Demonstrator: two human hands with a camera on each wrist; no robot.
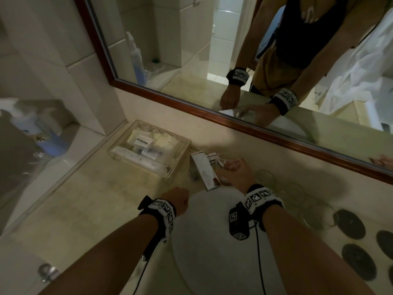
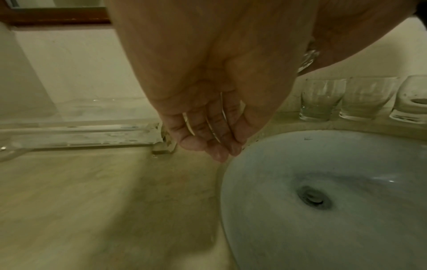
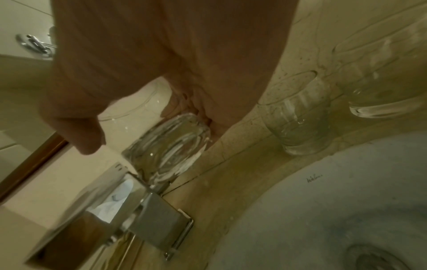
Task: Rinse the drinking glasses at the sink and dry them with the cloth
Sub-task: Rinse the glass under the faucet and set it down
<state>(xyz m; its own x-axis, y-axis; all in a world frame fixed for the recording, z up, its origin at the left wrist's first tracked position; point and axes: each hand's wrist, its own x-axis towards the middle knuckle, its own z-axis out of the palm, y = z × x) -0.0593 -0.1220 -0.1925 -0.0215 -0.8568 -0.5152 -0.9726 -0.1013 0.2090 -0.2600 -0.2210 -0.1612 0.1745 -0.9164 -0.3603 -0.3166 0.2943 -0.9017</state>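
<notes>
My right hand (image 1: 231, 169) grips a clear drinking glass (image 1: 228, 160) just right of the chrome faucet (image 1: 204, 171), above the counter behind the white sink (image 1: 212, 248). In the right wrist view the glass (image 3: 168, 144) lies tilted in that hand (image 3: 138, 120), with its thick base toward the faucet (image 3: 159, 219). My left hand (image 1: 180, 199) holds nothing. It hangs over the sink's left rim (image 2: 224, 182) with its fingers (image 2: 208, 138) straight and pointing down. Three more glasses (image 2: 321, 102) (image 2: 367, 100) (image 2: 411, 102) stand in a row on the counter right of the faucet. I see no cloth.
A clear box of toiletries (image 1: 148, 149) sits left of the faucet against the wall. Dark round coasters (image 1: 348, 223) lie on the counter at the right. A wood-framed mirror (image 1: 191, 107) runs along the wall behind. A blue bottle (image 1: 51, 143) stands far left. The drain (image 2: 313, 198) shows no running water.
</notes>
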